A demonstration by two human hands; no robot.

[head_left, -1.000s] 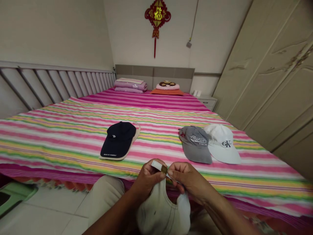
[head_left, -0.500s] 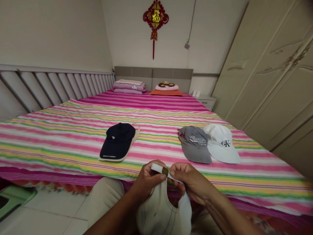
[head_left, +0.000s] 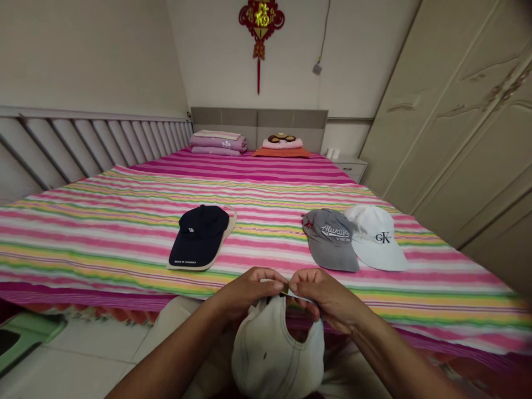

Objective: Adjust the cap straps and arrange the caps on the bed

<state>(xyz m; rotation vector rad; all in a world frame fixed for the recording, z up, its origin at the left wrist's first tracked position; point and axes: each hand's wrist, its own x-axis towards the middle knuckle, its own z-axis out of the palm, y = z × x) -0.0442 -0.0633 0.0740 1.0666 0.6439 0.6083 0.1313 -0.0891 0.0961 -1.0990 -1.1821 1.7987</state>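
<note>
Close to my lap hangs a pale, off-white cap (head_left: 270, 352), its back opening facing up toward me. My left hand (head_left: 255, 288) pinches the cap's back strap near a brass-coloured buckle (head_left: 285, 289). From the other side, my right hand (head_left: 313, 292) grips the strap between thumb and fingers. Both sets of fingertips almost meet at the buckle and cover part of the strap. On the bed ahead, a navy cap (head_left: 201, 233) lies over a beige one (head_left: 230, 227), mostly hidden. To the right, a grey cap (head_left: 330, 241) overlaps a white cap (head_left: 376, 238).
The striped bedspread (head_left: 266, 221) stretches out before me. Folded purple bedding (head_left: 218, 144) and an orange-and-pink pile (head_left: 282, 147) rest by the headboard (head_left: 291, 122). A railing (head_left: 95, 144) runs along the left, a wardrobe (head_left: 449, 127) on the right. A green stool (head_left: 31, 335) stands lower left.
My left hand has turned and closed over the strap's end, which stuck out before. The pale cap's crown has come further into view. My view has tipped slightly downward.
</note>
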